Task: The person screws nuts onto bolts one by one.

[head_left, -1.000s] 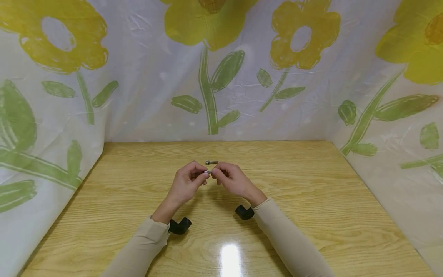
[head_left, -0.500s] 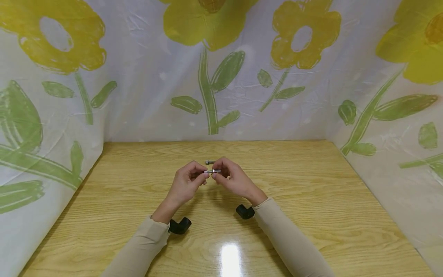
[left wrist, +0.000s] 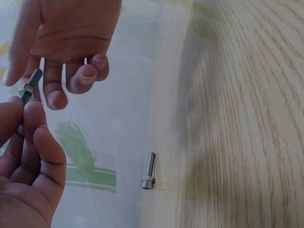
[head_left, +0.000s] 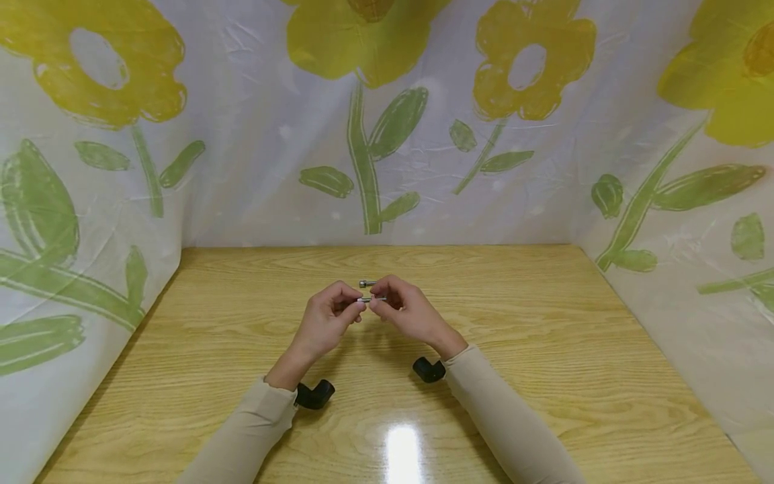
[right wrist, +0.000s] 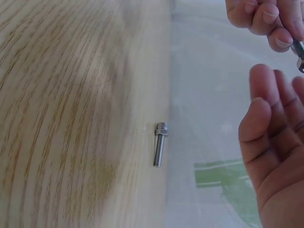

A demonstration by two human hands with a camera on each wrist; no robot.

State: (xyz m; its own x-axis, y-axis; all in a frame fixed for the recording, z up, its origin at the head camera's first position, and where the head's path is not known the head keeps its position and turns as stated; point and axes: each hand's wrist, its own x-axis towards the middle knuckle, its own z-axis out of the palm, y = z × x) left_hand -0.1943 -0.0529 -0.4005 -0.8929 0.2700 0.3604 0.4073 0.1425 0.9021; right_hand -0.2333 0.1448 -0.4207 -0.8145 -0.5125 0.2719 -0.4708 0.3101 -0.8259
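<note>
My left hand [head_left: 326, 319] pinches a small metal bolt [left wrist: 36, 76] between thumb and forefinger, its threaded end pointing toward the right hand. A nut [left wrist: 28, 88] sits partway along the thread, just past the left fingertips. Around the free end of that bolt is my right hand [head_left: 414, 317], its thumb and forefinger apart on either side. In the right wrist view the right fingers [right wrist: 263, 85] are loosely bent, with a gap between them and the nut. The bolt's head is hidden in the left hand.
Behind the hands, a second bolt [head_left: 366, 284] with a nut against its head lies on the wooden table [head_left: 514, 323]. A flower-printed cloth [head_left: 254, 202] encloses the back and sides. Black curved mounts [head_left: 314, 394] are fixed at both wrists.
One second ago the right fingertips covered the nut and the bolt's end. They have since parted, exposing both, and shifted slightly around the nut. The left hand stays still.
</note>
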